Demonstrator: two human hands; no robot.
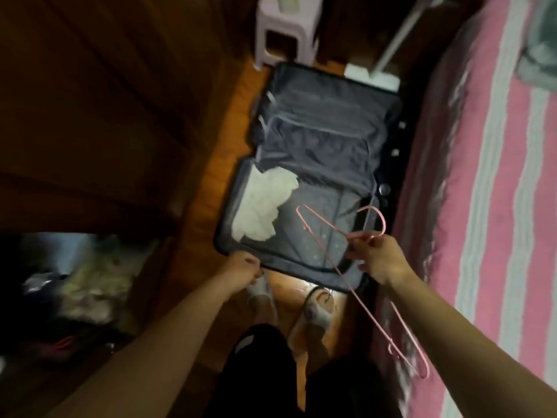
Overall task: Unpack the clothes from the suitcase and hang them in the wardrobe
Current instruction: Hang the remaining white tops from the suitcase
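Wardrobe [90,101] dark, blurred; right hand [376,257] pinching hanger [337,233].

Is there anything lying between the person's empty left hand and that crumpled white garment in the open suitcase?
Nothing visible. The left hand is at the near rim of the dark open suitcase; the crumpled white garment lies uncovered just beyond. The thin pink wire hanger hangs to the right.

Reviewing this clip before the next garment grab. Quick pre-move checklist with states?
1. Suitcase open flat on the floor: ok.
2. Garment left to unpack: white garment in the near half: ok.
3. Hanger ready: pink hanger pinched in right hand: ok.
4. Left hand free to grab: cannot tell; it is at the suitcase's near rim, fingers blurred.
5. Wardrobe rail visible: not ok, out of view.
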